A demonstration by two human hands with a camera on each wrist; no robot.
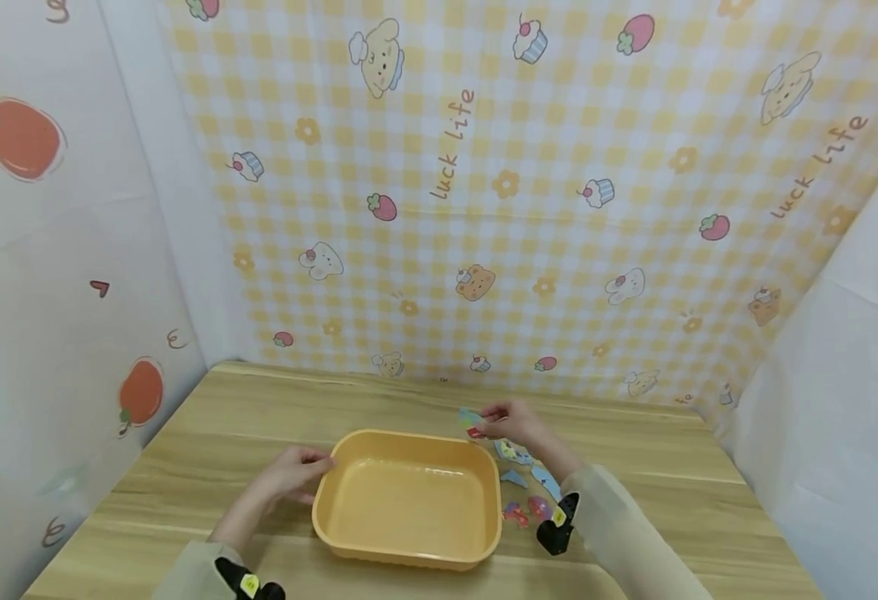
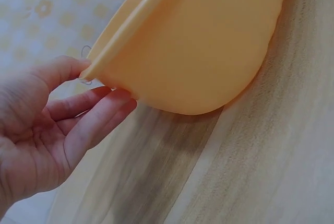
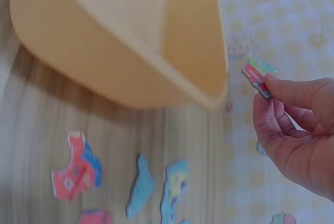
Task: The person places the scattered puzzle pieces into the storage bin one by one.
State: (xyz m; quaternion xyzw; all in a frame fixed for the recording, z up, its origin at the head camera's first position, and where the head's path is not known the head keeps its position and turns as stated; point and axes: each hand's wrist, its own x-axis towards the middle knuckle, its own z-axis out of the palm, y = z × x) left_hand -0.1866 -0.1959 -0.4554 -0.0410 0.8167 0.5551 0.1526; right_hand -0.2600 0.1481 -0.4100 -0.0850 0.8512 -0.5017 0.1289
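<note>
A yellow checked cloth [image 1: 423, 250] is hanging behind a wood-grain table [image 1: 671, 475]. On the table one yellow basin [image 1: 408, 504] is resting, its long axis running left to right between the two hands. The left hand [image 1: 296, 475] is pinching the basin's left rim, thumb on top and fingers beneath. The right hand [image 1: 509, 421] is pinching one printed piece [image 1: 472, 419] between thumb and fingers — it is hovering just beyond the basin's far right corner, apart from the rim. From that hand, the basin's hollow is lying leftward and nearer the person; the right hand is the nearer one to the loose pieces.

At least five of these are lying right of the basin: one blue-and-yellow piece [image 1: 512, 452], one pale blue piece [image 1: 546, 482], one red-and-blue piece [image 1: 515, 514], one pink piece [image 1: 539, 507] and one small blue piece [image 1: 514, 478]. The right sleeve [image 1: 619, 517] may be hiding more.
</note>
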